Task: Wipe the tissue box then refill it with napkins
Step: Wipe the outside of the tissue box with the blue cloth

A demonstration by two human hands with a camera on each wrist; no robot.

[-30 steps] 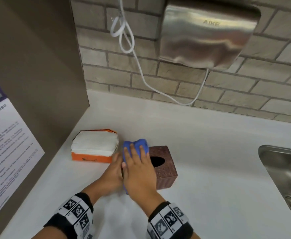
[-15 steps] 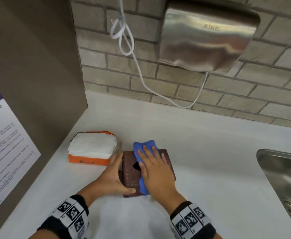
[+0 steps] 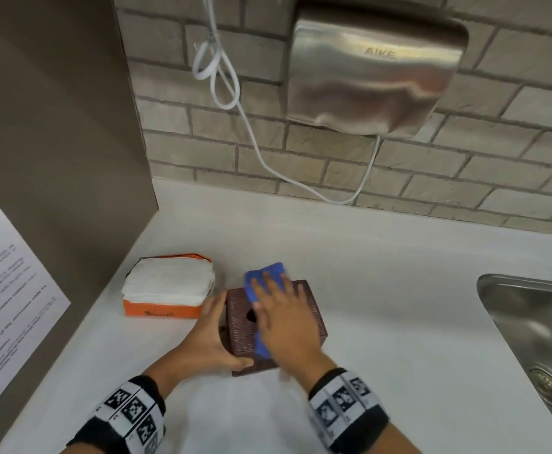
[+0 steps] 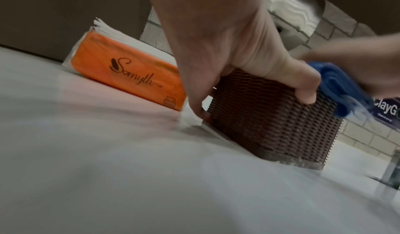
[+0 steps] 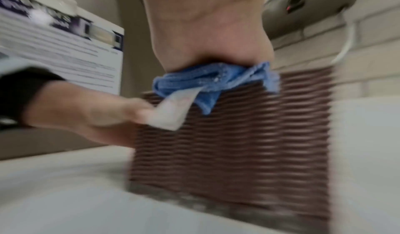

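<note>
A brown woven tissue box stands on the white counter, its dark top slot partly showing. My left hand grips the box's left side, thumb curled over the near top edge. My right hand lies flat on the box's top, pressing a blue cloth against it. Left of the box lies an orange pack of white napkins.
A steel sink is set into the counter at the right. A steel hand dryer with a white cord hangs on the brick wall behind. A brown side wall with a printed notice closes off the left.
The box has been turned so its top faces up more squarely. My right hand with the cloth slid from the box's left end onto its top. My left hand took hold of the left side.
</note>
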